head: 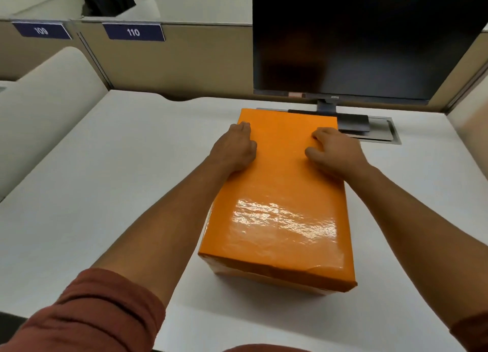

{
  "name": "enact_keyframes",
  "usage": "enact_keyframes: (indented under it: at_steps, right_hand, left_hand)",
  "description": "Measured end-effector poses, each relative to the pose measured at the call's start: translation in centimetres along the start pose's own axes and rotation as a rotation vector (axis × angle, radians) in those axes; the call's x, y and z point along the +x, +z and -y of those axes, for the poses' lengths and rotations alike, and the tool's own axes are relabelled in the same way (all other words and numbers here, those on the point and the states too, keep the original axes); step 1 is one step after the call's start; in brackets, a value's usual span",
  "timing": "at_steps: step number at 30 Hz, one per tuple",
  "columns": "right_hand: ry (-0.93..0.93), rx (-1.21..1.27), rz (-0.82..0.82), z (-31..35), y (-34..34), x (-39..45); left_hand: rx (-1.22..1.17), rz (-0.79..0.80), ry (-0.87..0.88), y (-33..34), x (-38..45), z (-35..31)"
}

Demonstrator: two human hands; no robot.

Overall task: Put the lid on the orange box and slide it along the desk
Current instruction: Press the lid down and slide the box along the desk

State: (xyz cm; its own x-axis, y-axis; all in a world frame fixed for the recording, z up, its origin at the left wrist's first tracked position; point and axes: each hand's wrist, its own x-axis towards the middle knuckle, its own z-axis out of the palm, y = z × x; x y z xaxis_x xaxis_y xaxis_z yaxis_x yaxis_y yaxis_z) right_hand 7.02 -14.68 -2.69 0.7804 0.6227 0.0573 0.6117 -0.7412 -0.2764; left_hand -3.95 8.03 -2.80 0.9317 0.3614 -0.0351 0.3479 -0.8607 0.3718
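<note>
Setting: white desk [111, 182] inside a beige cubicle, with number plates reading 109 and 110 on the far partition.
Far right: dark, switched-off monitor [364, 39] on its stand, with a grey cable hatch [383, 135] set into the desk beside the stand's foot.
Orange box [280, 201]: stands on the desk near the middle, long axis running near to far; its far end lies just in front of the monitor stand.
Lid [285, 166]: glossy orange, already seated on the box; its rim overlaps the body at the near end, where a slightly crumpled edge shows.
Contents: cannot tell, since the lid covers the box completely.
Left hand [235, 150]: open and flat, palm down on the lid's left edge toward the far end, fingers extended and pointing away; pressing rather than gripping.
Right hand [335, 150]: resting on the lid's right edge opposite, fingers loosely curled over the side; whether it clasps the edge or only presses is unclear.
Arms: both reach forward over the desk, rust-coloured sleeves pushed up near the elbows.
Done: the lid appears to be on, so the first part looks complete.
Left: the slide along the desk; one picture cannot show whether it has begun.
Room to slide: little toward the monitor; plenty of bare desk lies to the left and near side.
</note>
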Motion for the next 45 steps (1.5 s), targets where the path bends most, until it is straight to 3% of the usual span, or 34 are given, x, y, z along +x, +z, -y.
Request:
enact_keyframes:
  at_steps: [5,8,10,13,16,21,24,31,45]
  right_hand:
    - [-0.014,0.056,0.07,0.1,-0.9,-0.1]
    - [0.015,0.358,0.126,-0.1,-1.9,-1.0]
    - [0.074,0.534,0.07,-0.3,-2.2,-2.3]
    - [0.19,0.607,-0.08,-0.4,-1.6,-4.0]
    - [0.378,0.663,-0.116,-0.6,-0.9,-5.7]
    - [0.621,0.903,0.182,-0.7,-0.1,-8.1]
    - [0.631,0.929,0.155,-0.1,-0.1,-7.8]
    - [0.473,0.959,0.054,5.3,-0.5,-4.2]
    - [0.393,1.068,0.023,25.4,5.2,6.5]
  left_hand:
    - [0.064,0.1,0.008,-0.1,-0.4,-0.4]
    - [-0.009,0.159,0.001,-0.9,-0.8,-0.7]
    - [-0.119,0.094,-0.001,-1.1,-1.2,-0.5]
    - [-0.289,-0.014,-0.076,-1.1,-1.9,0.6]
    - [-0.445,0.014,-0.228,-0.4,-2.9,2.3]
    - [-0.765,0.233,-0.374,0.3,-4.2,5.0]
    - [-0.789,0.26,-0.391,0.0,-4.3,5.7]
    - [-0.762,0.062,-0.411,-4.5,-4.0,9.6]
    - [-0.804,-0.206,-0.439,-15.2,-7.7,28.3]
